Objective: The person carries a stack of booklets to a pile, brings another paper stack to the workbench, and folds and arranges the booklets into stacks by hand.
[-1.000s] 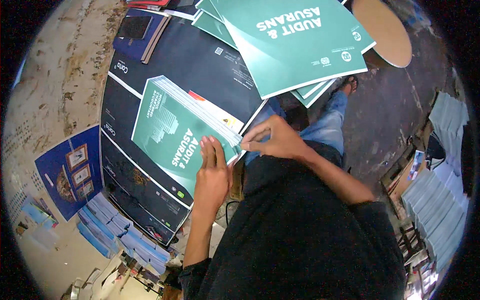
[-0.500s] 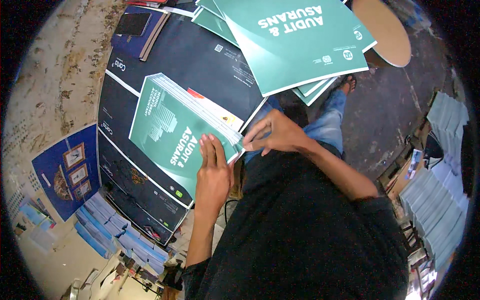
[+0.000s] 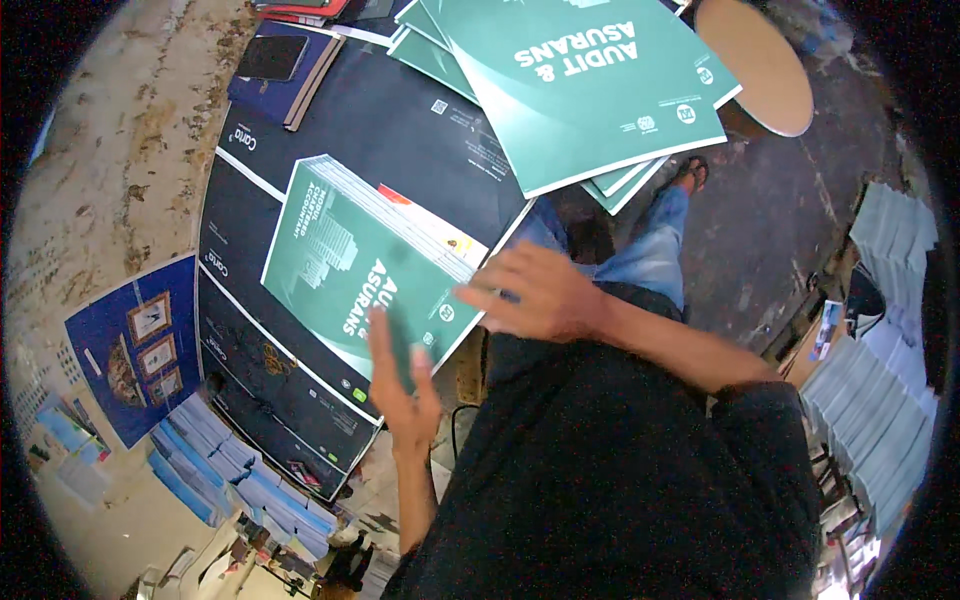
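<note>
A stack of green-covered booklets [image 3: 330, 240] lies at a slant near the table's edge, its pages' edges fanned slightly along the upper right side. Over the lower edge of the top cover is my left hand [image 3: 405, 390], fingers apart and a little blurred; whether it touches the cover I cannot tell. My right hand [image 3: 540, 295] is at the stack's right corner, smeared by motion, with its fingers stretched toward the cover and nothing visible in them. Farther away, a larger loose pile of the same green booklets [image 3: 590, 110] sits crookedly, overhanging the table's edge.
Black printed sheeting [image 3: 400, 130] covers the table. A phone [image 3: 272, 57] rests on dark blue books [image 3: 300, 95] at the far left. Rubber bands [image 3: 280, 358] lie on the left side. A round stool seat [image 3: 755, 70] and stacked paper [image 3: 870, 420] stand right.
My left hand has slid back and left off the booklets' right corner, its fingers spreading. My right hand has come in over that corner, and the stack's edges look more even.
</note>
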{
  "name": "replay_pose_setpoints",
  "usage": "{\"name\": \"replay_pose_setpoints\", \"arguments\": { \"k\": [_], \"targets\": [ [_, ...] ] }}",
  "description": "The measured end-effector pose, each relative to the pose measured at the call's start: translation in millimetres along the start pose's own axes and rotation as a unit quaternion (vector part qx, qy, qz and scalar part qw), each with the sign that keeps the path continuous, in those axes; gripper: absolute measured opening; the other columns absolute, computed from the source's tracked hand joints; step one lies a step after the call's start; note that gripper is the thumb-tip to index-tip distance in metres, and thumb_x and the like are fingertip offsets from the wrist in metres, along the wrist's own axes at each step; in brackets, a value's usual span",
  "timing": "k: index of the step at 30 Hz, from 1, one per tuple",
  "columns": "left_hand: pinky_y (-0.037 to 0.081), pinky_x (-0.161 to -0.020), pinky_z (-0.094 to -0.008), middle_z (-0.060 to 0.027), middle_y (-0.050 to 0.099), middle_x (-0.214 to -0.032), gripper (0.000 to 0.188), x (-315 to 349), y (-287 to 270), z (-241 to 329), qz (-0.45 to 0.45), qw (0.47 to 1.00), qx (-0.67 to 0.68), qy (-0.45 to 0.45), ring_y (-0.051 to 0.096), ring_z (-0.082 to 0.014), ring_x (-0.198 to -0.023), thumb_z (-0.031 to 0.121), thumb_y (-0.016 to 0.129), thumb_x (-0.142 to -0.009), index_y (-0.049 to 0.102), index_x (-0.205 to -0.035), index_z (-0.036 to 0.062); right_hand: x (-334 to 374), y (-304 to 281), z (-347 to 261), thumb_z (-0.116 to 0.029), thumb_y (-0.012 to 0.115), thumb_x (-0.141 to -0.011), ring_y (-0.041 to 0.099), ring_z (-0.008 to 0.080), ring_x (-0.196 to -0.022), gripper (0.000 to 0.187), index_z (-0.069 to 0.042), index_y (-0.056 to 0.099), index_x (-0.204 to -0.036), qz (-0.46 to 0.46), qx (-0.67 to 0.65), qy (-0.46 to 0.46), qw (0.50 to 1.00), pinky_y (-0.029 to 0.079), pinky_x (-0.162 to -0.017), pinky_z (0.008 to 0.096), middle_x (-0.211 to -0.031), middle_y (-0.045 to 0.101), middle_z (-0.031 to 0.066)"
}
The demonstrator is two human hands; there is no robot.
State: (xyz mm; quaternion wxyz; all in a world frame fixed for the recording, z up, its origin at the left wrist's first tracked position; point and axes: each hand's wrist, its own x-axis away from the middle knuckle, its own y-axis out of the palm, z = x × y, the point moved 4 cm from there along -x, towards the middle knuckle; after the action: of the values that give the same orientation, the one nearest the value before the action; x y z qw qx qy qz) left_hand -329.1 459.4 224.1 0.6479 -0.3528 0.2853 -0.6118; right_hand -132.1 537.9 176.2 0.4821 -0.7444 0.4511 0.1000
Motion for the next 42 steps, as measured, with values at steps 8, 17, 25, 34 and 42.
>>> {"name": "replay_pose_setpoints", "arguments": {
  "k": [8, 17, 25, 34, 42],
  "targets": [
    [0.029, -0.117, -0.0433, -0.0232, 0.047, -0.146, 0.051, 54.2, -37.3, -128.5, 0.340, 0.873, 0.265, -0.226, 0.042, -0.0323, -0.139, 0.029, 0.034, -0.108, 0.041, -0.145, -0.0050, -39.7, 57.5, -52.3, -0.019, 0.056, -0.087, 0.058, 0.0297, -0.114, 0.043, -0.002, 0.056, -0.126, -0.071, 0.053, -0.184, 0.979, 0.046, -0.101, 0.0445, -0.118, 0.062, 0.0166],
    [0.046, -0.099, -0.0396, -0.0190, 0.061, -0.129, 0.037, 81.8, -22.8, -211.7, 0.189, 0.972, -0.038, -0.133, 0.061, -0.0271, -0.113, 0.021, 0.050, -0.100, 0.058, -0.129, -0.0016, -38.3, 73.2, -51.9, -0.018, 0.057, -0.090, 0.039, 0.0450, -0.138, 0.052, -0.004, 0.051, -0.139, -0.044, 0.085, 0.036, 0.995, 0.024, -0.110, 0.0723, -0.147, 0.040, 0.0303],
    [0.011, -0.118, -0.0617, -0.0252, 0.030, -0.155, 0.061, 10.6, 77.7, -58.7, -0.032, 0.992, -0.116, 0.034, 0.021, -0.0428, -0.147, 0.033, 0.051, -0.098, 0.035, -0.151, 0.0062, -25.9, 30.5, -13.1, -0.011, 0.056, -0.091, 0.063, 0.0342, -0.118, 0.064, -0.007, 0.037, -0.151, -0.063, -0.024, 0.162, 0.985, 0.057, -0.085, 0.0367, -0.151, 0.042, 0.0233],
    [0.007, -0.117, -0.0643, -0.0234, 0.017, -0.162, 0.060, -9.7, 54.6, -15.2, 0.015, 0.977, -0.213, 0.023, 0.016, -0.0441, -0.149, 0.037, 0.040, -0.102, 0.027, -0.157, 0.0157, -11.9, 31.9, 26.4, 0.000, 0.075, -0.084, 0.066, 0.0160, -0.081, 0.018, 0.002, 0.067, -0.100, 0.264, -0.213, 0.275, 0.900, 0.053, -0.069, 0.0307, -0.091, 0.069, 0.0079],
    [0.012, -0.116, -0.0642, -0.0220, 0.021, -0.161, 0.063, -7.6, 50.6, -14.0, 0.041, 0.973, -0.224, 0.035, 0.019, -0.0418, -0.148, 0.037, 0.047, -0.099, 0.030, -0.156, 0.0161, -12.3, 35.1, 40.0, -0.006, 0.076, -0.086, 0.065, 0.0150, -0.084, 0.019, 0.002, 0.068, -0.102, 0.261, -0.275, 0.314, 0.870, 0.052, -0.074, 0.0298, -0.094, 0.069, 0.0068]
  ]
}}
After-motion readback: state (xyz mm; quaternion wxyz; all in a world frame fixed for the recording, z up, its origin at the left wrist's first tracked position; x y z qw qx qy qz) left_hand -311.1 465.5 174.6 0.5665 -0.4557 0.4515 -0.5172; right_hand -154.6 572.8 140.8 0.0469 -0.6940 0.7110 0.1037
